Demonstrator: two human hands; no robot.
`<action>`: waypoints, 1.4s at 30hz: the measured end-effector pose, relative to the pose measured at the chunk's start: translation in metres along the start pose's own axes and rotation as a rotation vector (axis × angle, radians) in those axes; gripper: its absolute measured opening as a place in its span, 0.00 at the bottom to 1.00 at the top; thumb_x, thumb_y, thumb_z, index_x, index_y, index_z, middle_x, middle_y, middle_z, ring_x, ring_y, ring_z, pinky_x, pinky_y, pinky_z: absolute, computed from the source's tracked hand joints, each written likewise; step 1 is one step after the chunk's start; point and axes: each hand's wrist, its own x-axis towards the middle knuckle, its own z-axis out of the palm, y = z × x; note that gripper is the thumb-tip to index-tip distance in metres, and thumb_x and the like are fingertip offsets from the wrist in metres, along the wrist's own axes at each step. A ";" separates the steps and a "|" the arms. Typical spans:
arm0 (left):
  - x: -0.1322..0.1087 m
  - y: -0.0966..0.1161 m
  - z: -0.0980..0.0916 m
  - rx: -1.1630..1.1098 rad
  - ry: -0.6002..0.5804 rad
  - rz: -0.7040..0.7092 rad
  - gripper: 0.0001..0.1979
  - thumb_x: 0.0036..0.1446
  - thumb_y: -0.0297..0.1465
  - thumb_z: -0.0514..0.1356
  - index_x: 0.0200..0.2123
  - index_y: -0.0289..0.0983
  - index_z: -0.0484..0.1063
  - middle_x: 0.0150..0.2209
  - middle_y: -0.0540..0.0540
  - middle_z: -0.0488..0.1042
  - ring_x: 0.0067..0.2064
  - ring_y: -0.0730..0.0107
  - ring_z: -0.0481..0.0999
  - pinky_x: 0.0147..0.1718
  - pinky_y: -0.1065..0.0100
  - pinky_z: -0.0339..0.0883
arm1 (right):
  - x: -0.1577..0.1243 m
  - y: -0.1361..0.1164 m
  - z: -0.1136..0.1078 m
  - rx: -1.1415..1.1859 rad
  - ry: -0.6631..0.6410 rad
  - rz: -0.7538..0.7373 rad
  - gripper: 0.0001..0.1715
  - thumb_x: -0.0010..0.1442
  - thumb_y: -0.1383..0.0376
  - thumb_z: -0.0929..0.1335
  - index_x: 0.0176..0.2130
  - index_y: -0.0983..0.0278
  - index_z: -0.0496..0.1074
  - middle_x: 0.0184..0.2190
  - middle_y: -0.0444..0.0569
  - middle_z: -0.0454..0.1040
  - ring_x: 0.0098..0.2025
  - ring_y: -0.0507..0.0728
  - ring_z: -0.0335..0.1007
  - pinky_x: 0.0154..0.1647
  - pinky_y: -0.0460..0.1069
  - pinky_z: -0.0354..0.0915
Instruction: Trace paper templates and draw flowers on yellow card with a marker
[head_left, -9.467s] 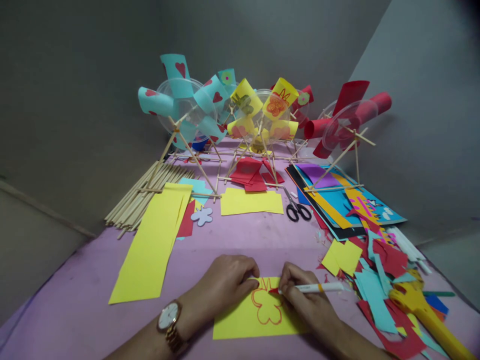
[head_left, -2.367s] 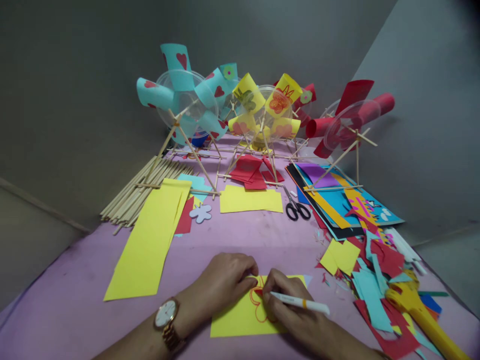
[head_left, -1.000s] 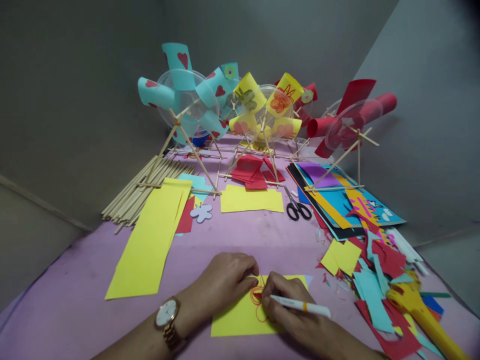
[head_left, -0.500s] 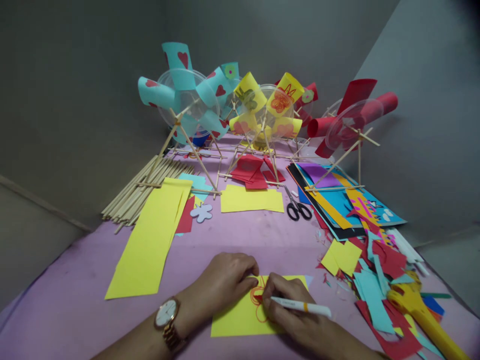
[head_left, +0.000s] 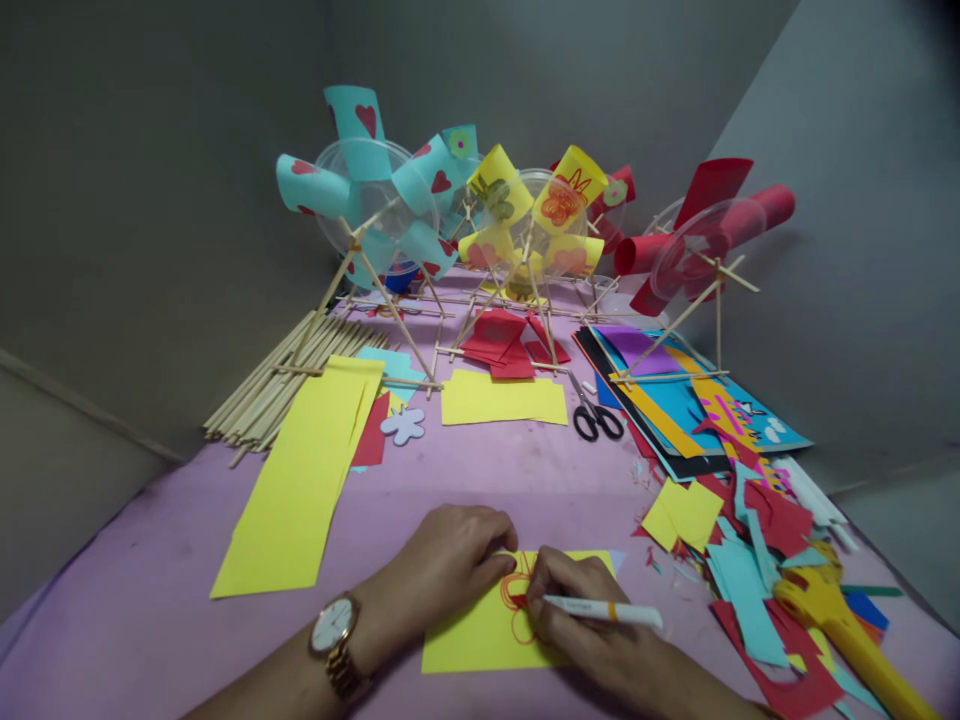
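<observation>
A sheet of yellow paper (head_left: pixel 465 640) lies on the table in front of me, with an orange-red flower drawing (head_left: pixel 517 597) partly on view. My left hand (head_left: pixel 469 550), with a watch (head_left: pixel 335 625) on its wrist, rests with curled fingers on the paper's upper left and holds it down. In my right hand (head_left: pixel 581 605) is a white marker (head_left: pixel 611 611) with a red tip, its point at the middle of the drawing. The right hand hides part of the flower and the sheet's right side.
Yellow strips (head_left: pixel 285 510) and wooden sticks (head_left: pixel 285 385) lie to the left. Further back are scissors (head_left: pixel 592 415) and red paper pieces (head_left: pixel 499 340). Paper pinwheels on stick stands (head_left: pixel 532 235) line the back. Paper scraps (head_left: pixel 750 585) and a yellow glue gun (head_left: pixel 840 610) are at right.
The marker in my right hand has shifted very slightly, with a little more red at the flower's middle. My left hand and the paper stay put.
</observation>
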 end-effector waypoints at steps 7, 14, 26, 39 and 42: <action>0.000 0.000 0.000 -0.003 0.001 -0.004 0.05 0.54 0.25 0.58 0.32 0.38 0.73 0.25 0.53 0.72 0.26 0.74 0.68 0.26 0.74 0.54 | 0.001 -0.001 0.000 0.006 0.013 0.027 0.08 0.55 0.69 0.59 0.27 0.60 0.64 0.24 0.42 0.71 0.26 0.52 0.64 0.27 0.45 0.59; 0.000 0.000 0.000 0.001 -0.004 -0.011 0.05 0.54 0.26 0.58 0.32 0.38 0.73 0.25 0.53 0.72 0.26 0.74 0.68 0.25 0.74 0.54 | -0.003 0.007 0.000 -0.081 0.014 -0.027 0.10 0.59 0.69 0.59 0.28 0.60 0.63 0.28 0.44 0.71 0.30 0.53 0.66 0.31 0.46 0.60; 0.000 0.000 0.000 0.006 0.002 -0.006 0.05 0.54 0.26 0.57 0.32 0.38 0.73 0.26 0.53 0.72 0.27 0.74 0.69 0.26 0.74 0.56 | -0.009 0.024 0.004 -0.269 0.027 -0.179 0.11 0.63 0.69 0.59 0.32 0.60 0.65 0.36 0.46 0.74 0.36 0.55 0.66 0.39 0.49 0.60; 0.000 -0.002 0.001 0.011 0.002 -0.004 0.05 0.54 0.26 0.57 0.33 0.38 0.73 0.26 0.53 0.73 0.27 0.74 0.69 0.26 0.74 0.56 | -0.008 0.024 0.002 -0.359 0.015 -0.211 0.17 0.64 0.71 0.56 0.28 0.62 0.67 0.33 0.47 0.72 0.34 0.54 0.64 0.36 0.48 0.60; 0.000 -0.001 0.001 0.013 0.000 -0.002 0.06 0.54 0.26 0.57 0.33 0.38 0.74 0.26 0.53 0.72 0.26 0.74 0.69 0.25 0.74 0.56 | -0.009 0.023 0.001 -0.380 0.005 -0.225 0.17 0.64 0.71 0.57 0.29 0.62 0.68 0.34 0.47 0.72 0.35 0.55 0.64 0.36 0.48 0.60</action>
